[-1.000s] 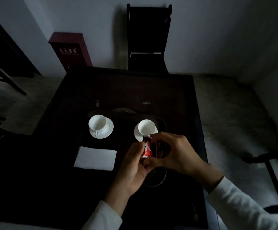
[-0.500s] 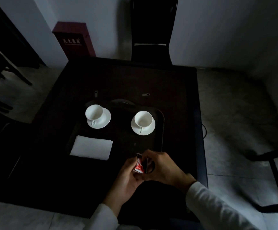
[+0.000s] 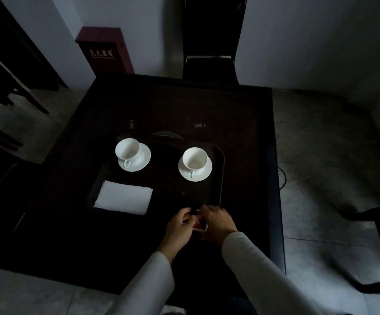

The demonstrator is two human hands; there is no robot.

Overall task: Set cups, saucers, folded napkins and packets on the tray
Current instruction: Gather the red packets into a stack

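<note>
A dark tray (image 3: 221, 176) lies on the dark table (image 3: 184, 105). On it stand two white cups on saucers, the left cup (image 3: 127, 149) on its saucer (image 3: 142, 161) and the right cup (image 3: 194, 159) on its saucer (image 3: 203, 172). A white folded napkin (image 3: 123, 197) lies at the tray's near left. My left hand (image 3: 180, 228) and my right hand (image 3: 216, 221) meet just in front of the tray's near right corner. Both pinch a small red and white packet (image 3: 199, 226), mostly hidden between the fingers.
Two small metal pieces (image 3: 200, 125) (image 3: 131, 123) lie on the table beyond the tray. A dark chair (image 3: 209, 53) stands at the far side, a dark red box (image 3: 105, 51) by the wall, and more chair frames at the left and right edges.
Both hands have drawn back toward me with the packet, from over the tray beside the right cup to the table's near side. The view has also pulled back.
</note>
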